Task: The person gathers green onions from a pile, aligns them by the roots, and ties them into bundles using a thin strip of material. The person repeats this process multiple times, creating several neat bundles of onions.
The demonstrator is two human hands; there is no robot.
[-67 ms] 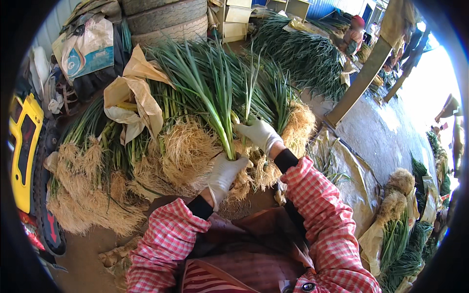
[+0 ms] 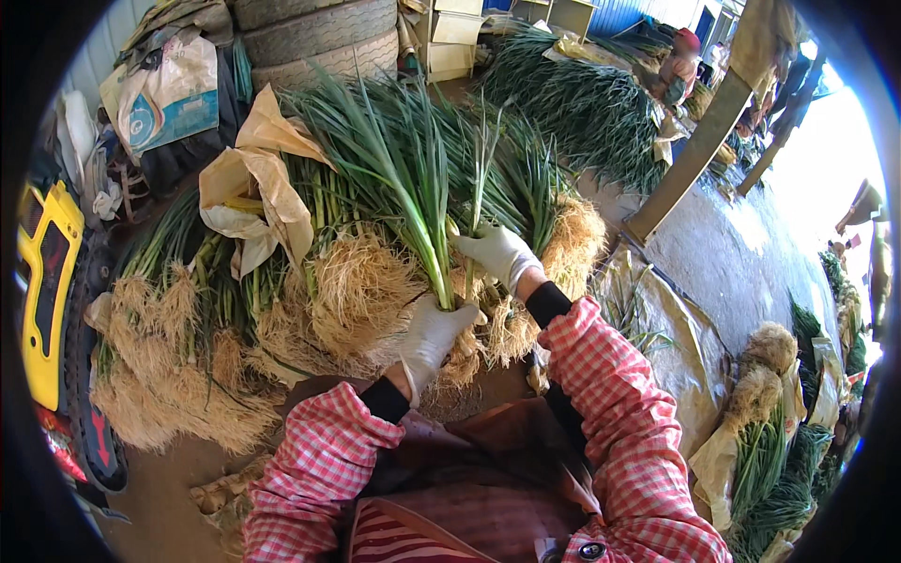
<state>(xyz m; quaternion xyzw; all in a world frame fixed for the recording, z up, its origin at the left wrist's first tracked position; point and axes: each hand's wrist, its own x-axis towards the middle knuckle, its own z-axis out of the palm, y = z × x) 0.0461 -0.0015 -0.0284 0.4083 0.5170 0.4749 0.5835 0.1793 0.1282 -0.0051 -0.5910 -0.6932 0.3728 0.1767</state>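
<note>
My left hand, in a white glove, is closed round the lower stems of a small bunch of green onions, whose long leaves point up and away from me. Just to the right and a little farther off, my gloved right hand has its fingers closed on a thinner green onion with paler leaves. Its lower end is partly hidden by the hand. Beyond and beneath both hands lies a heap of green onions with shaggy tan roots toward me.
A brown paper wrapping lies on the heap. Stacked tyres stand behind it; a yellow and black machine is at the left. A slanting post rises at the right, with another person beyond. More bundles lie at lower right.
</note>
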